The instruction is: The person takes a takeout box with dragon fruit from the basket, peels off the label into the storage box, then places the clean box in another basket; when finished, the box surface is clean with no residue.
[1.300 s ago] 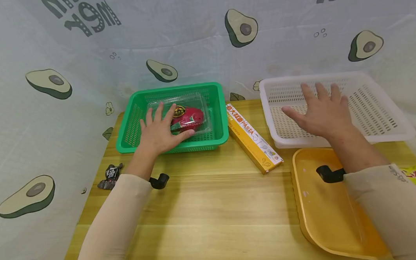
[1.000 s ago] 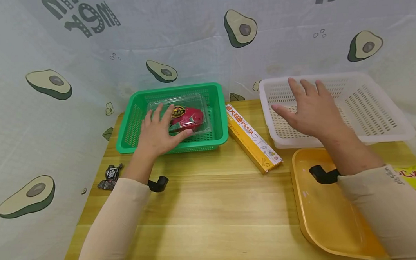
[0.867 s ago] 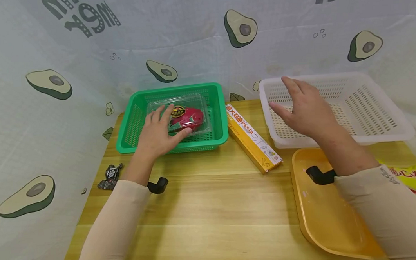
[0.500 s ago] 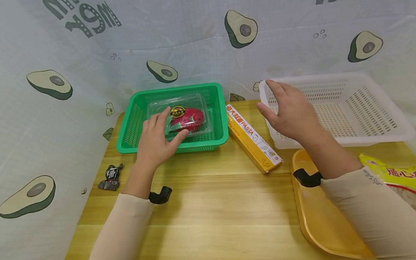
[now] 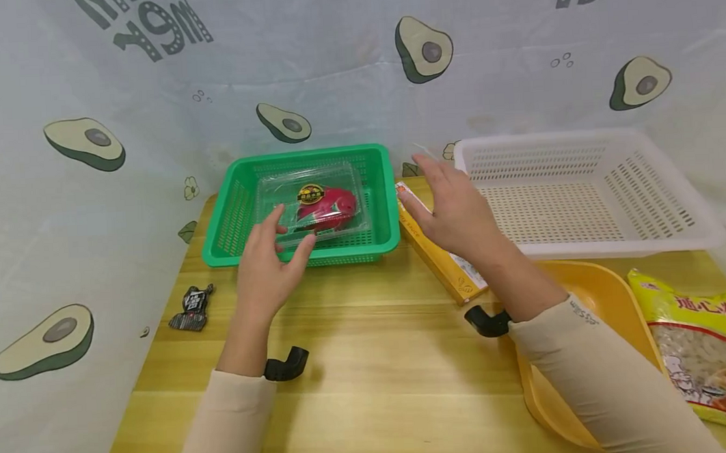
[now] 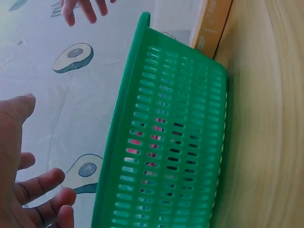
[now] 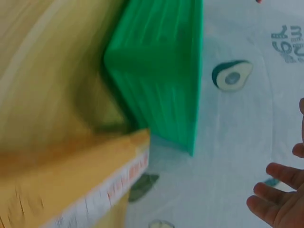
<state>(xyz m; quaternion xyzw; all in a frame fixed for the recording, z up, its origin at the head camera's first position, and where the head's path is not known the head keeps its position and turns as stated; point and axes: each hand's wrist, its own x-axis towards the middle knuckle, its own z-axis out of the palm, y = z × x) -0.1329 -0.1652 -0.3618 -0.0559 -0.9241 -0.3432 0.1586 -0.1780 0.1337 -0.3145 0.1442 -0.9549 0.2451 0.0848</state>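
Note:
In the head view my left hand [image 5: 266,266] hovers over the front left of the green basket [image 5: 216,241], fingers loosely bent and thumb apart, holding nothing. Inside that basket lies a clear plastic box [image 5: 275,190] with a red dragon fruit [image 5: 340,204] and a black-and-gold label. My right hand [image 5: 457,211] is over the yellow pasta box [image 5: 439,260], fingers extended and nothing in them; it hides part of the box. In the left wrist view the left hand's fingers [image 6: 45,185] are spread beside the basket's slotted wall [image 6: 161,142]. The right wrist view shows fingers [image 7: 280,190] apart from everything.
A white basket [image 5: 586,249] stands at the back right, against the avocado-print sheet [image 5: 342,70]. In front of it is an orange tray [image 5: 613,302], partly under the right arm. A yellow bag of macaroni [image 5: 708,345] lies far right, and a small black wrapped packet [image 5: 193,307] far left.
My right hand has moved left from over the white basket to over the pasta box, uncovering the macaroni bag. My left hand has drawn back slightly toward me, off the clear box.

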